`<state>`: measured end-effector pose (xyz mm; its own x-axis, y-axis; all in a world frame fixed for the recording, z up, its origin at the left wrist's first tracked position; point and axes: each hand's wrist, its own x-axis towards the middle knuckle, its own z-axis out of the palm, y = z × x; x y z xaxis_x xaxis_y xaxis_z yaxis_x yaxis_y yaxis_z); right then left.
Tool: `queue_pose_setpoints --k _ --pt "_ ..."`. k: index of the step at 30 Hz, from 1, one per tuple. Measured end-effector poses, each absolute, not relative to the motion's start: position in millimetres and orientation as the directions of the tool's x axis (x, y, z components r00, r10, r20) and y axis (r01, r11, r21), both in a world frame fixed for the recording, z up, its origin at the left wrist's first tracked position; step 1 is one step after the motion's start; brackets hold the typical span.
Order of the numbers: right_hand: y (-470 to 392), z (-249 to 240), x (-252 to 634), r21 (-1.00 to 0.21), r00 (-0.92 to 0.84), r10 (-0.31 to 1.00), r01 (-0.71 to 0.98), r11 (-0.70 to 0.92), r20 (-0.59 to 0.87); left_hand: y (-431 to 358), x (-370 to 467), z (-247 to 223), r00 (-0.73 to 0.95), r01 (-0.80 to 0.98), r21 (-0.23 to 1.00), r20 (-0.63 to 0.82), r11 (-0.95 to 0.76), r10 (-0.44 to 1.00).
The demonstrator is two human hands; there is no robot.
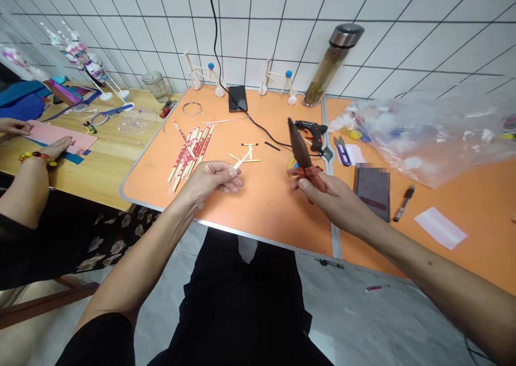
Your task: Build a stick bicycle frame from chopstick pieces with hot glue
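My left hand (220, 177) is closed, pinching short pale wooden sticks (243, 159) between thumb and fingers. Just beyond it on the orange table lies a small frame of stick pieces (250, 152) with a dark crossbar. To its left is a bundle of chopsticks (189, 153) in red-and-white wrappers. In my right hand (318, 191) are old scissors (300, 145) with dark, rusty-looking blades and red-wrapped handles. The blades point up and away, together, over the table. Behind them rests a black glue gun (314, 132), and a roll of tape is partly hidden by the scissors.
Two stick models with blue caps (211, 66) stand by the tiled wall, near a tall tea bottle (332, 65). A black cable (258, 124) crosses the table. On the right lie purple snips (342, 151), a phone (373, 191), a marker (403, 203) and plastic bags (419, 135). Another person's hands (56, 146) work at left.
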<state>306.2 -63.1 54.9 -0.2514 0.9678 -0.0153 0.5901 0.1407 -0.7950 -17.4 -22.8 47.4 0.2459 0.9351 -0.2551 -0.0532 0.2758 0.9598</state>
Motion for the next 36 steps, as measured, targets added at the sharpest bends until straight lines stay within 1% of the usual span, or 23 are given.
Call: queue_pose_setpoints --k 2,3,5,7,9,11,15,19,21,23,25,31,36 --pt "-63 60 296 -0.875 -0.298 0.938 0.485 -0.011 -0.177 -22 -12 52 0.261 -0.063 0.961 -0.244 0.269 0.934" --pt "-62 61 291 -0.9 -0.325 0.919 0.432 -0.066 -0.223 -22 -9 54 0.269 -0.067 0.963 -0.235 0.262 0.934" --pt "-59 59 284 -0.935 -0.346 0.898 0.314 -0.163 -0.272 -22 -5 57 0.285 -0.065 0.965 -0.225 0.253 0.932" --pt "-56 54 280 -0.946 -0.353 0.886 0.227 -0.231 -0.301 -22 -2 59 0.294 -0.058 0.966 -0.224 0.251 0.929" --pt "-54 50 278 -0.949 -0.371 0.877 0.194 -0.25 -0.306 -22 0 60 0.297 -0.053 0.966 -0.227 0.253 0.928" --pt "-53 49 276 -0.955 -0.389 0.879 0.217 -0.203 -0.275 -21 2 61 0.298 -0.059 0.965 -0.226 0.255 0.927" --pt "-51 48 273 -0.939 -0.393 0.907 0.344 -0.008 -0.152 -22 5 64 0.307 -0.068 0.964 -0.226 0.259 0.924" --pt "-51 47 270 -0.859 -0.381 0.924 0.478 0.18 -0.018 -24 7 65 0.311 -0.062 0.968 -0.213 0.243 0.926" --pt "-52 48 268 -0.801 -0.375 0.927 0.552 0.23 0.007 -25 8 65 0.308 -0.049 0.973 -0.2 0.226 0.93" --pt "-53 50 266 -0.753 -0.367 0.93 0.612 0.24 -0.002 -26 9 64 0.307 -0.029 0.979 -0.184 0.203 0.934" --pt "-55 52 263 -0.73 -0.364 0.931 0.641 0.238 -0.016 -27 10 63 0.308 -0.008 0.984 -0.168 0.179 0.936" --pt "-56 55 259 -0.726 -0.361 0.932 0.647 0.233 -0.022 -28 11 61 0.313 -0.009 0.991 -0.127 0.137 0.941" --pt "-56 56 259 -0.714 -0.362 0.932 0.655 0.247 -0.009 -30 10 60 0.309 -0.011 0.99 -0.131 0.141 0.942"
